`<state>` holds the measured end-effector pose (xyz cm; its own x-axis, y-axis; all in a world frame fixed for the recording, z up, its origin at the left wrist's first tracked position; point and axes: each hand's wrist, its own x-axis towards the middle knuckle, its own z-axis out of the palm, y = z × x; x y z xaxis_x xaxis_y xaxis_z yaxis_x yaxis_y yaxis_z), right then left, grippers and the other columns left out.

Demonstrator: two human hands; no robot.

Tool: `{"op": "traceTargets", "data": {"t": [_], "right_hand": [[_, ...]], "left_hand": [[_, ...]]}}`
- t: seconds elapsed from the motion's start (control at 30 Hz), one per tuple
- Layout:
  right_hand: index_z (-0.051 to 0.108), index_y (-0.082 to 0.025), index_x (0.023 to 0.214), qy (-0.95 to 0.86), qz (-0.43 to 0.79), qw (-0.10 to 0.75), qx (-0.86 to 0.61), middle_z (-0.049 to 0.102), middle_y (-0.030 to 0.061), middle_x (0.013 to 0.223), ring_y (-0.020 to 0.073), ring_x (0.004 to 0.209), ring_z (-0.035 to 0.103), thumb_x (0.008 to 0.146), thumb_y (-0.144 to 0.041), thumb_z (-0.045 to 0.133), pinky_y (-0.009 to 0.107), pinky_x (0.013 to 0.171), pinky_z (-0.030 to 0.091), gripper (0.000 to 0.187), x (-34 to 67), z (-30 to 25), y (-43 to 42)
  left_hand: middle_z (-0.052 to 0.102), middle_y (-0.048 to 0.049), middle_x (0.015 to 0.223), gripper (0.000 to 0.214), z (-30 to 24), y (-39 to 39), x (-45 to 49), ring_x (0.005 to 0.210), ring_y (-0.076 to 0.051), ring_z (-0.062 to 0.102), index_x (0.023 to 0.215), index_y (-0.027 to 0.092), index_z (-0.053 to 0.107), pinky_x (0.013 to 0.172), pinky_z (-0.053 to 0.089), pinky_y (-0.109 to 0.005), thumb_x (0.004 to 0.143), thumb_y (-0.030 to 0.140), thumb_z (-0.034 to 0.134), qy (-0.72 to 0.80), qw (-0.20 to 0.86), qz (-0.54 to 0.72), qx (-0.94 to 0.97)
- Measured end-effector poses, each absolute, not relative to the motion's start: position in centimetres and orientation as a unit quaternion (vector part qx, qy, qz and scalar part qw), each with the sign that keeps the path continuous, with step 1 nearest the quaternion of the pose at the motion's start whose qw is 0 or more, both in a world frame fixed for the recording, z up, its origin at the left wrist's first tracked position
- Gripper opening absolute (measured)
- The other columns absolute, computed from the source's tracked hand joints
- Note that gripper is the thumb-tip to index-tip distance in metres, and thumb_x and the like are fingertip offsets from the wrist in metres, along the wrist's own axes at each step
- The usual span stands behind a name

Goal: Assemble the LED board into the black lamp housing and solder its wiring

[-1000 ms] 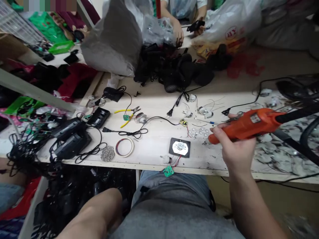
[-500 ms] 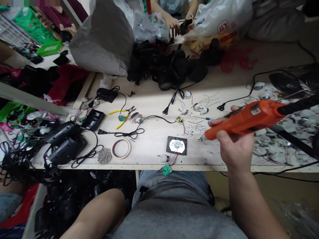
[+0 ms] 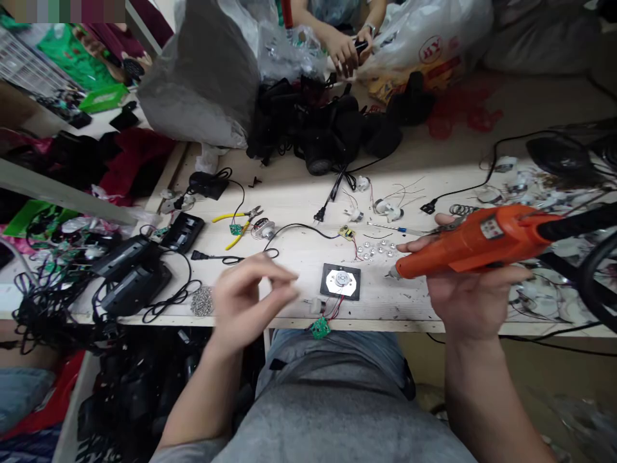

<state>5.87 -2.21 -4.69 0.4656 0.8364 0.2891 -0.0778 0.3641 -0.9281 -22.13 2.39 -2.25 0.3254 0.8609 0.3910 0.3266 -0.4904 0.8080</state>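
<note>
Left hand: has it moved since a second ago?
Yes. The left hand has come up from below the table edge and now hovers empty over it, left of the black plate.

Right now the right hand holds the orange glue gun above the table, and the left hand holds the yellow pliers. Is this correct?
Not quite. In the head view the left hand is empty; the yellow pliers lie on the table. The right hand does hold the orange glue gun.

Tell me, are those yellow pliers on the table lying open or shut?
Open: the yellow pliers lie flat on the table with their handles spread apart.
</note>
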Motion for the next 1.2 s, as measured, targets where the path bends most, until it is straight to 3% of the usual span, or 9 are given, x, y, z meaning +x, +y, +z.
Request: {"op": "traceTargets", "data": {"t": [0.07,0.13,0.27,0.43,0.6,0.87,1.03,1.2], "right_hand": [[0.072,-0.035,0.116,-0.415,0.317,0.709,-0.473,0.072,0.0021,0.08,0.0286,0.075,0.071,0.073,-0.092,0.052,0.051,0.083,0.061,0.074,5.8,-4.7,-2.3],[0.073,-0.033,0.115,-0.415,0.324,0.701,-0.481,0.072,0.0017,0.074,0.0286,0.072,0.071,0.068,-0.093,0.056,0.052,0.084,0.06,0.078,5.8,-4.6,-2.4],[0.073,-0.03,0.111,-0.413,0.358,0.694,-0.469,0.07,0.0014,0.071,0.0259,0.061,0.068,0.061,-0.094,0.062,0.045,0.066,0.06,0.081,5.4,-4.3,-2.2],[0.071,-0.032,0.11,-0.409,0.395,0.696,-0.439,0.067,0.0013,0.071,0.0216,0.056,0.062,0.065,-0.092,0.062,0.038,0.053,0.053,0.075,4.1,-4.5,-2.3],[0.067,-0.032,0.111,-0.414,0.436,0.692,-0.401,0.063,0.0022,0.068,0.0233,0.054,0.058,0.066,-0.097,0.052,0.038,0.05,0.049,0.081,2.2,-4.8,-3.1],[0.067,-0.03,0.11,-0.414,0.451,0.693,-0.381,0.061,0.0017,0.069,0.0224,0.056,0.057,0.07,-0.091,0.056,0.036,0.047,0.046,0.074,0.1,-5.1,-2.7],[0.065,-0.031,0.109,-0.44,0.438,0.685,-0.381,0.059,0.0008,0.066,0.022,0.052,0.056,0.07,-0.093,0.052,0.036,0.046,0.047,0.075,-0.4,-5.1,-2.5],[0.064,-0.03,0.108,-0.409,0.403,0.692,-0.437,0.059,0.0028,0.071,0.0219,0.05,0.055,0.063,-0.1,0.049,0.037,0.045,0.045,0.084,-0.4,-5.6,-2.6]], "left_hand": [[0.07,-0.0023,0.08,0.012,-3.8,2.9,-20.6,0.074,-0.015,0.064,0.089,0.021,0.071,0.069,0.053,-0.029,0.091,0.033,0.073,0.376,0.314,0.395,0.778],[0.071,-0.0046,0.089,0.016,-5.8,3.0,-18.8,0.085,-0.017,0.066,0.097,0.02,0.071,0.077,0.053,-0.032,0.09,0.035,0.073,0.347,0.315,0.36,0.807],[0.068,-0.0106,0.109,0.046,-8.8,2.1,-16.0,0.101,-0.025,0.061,0.12,0.017,0.065,0.089,0.052,-0.042,0.084,0.041,0.079,0.357,0.277,0.294,0.842],[0.066,-0.0101,0.111,0.026,-9.4,1.6,-15.0,0.101,-0.026,0.057,0.115,0.019,0.067,0.089,0.051,-0.043,0.091,0.028,0.069,0.378,0.246,0.207,0.868],[0.067,-0.0092,0.109,0.026,-8.9,2.3,-15.4,0.1,-0.026,0.058,0.115,0.018,0.066,0.085,0.049,-0.04,0.094,0.033,0.065,0.36,0.221,0.158,0.893],[0.066,-0.0083,0.096,0.021,-8.4,2.7,-15.2,0.089,-0.024,0.06,0.108,0.016,0.068,0.078,0.049,-0.036,0.097,0.031,0.06,0.348,0.186,0.125,0.91],[0.067,-0.0067,0.097,0.023,-8.3,3.0,-15.6,0.09,-0.022,0.064,0.112,0.02,0.07,0.074,0.049,-0.032,0.093,0.033,0.065,0.373,0.252,0.148,0.88],[0.074,-0.0067,0.099,0.025,-8.9,3.0,-16.2,0.097,-0.022,0.065,0.105,0.022,0.076,0.09,0.05,-0.035,0.083,0.035,0.078,0.4,0.428,0.286,0.758]]}}
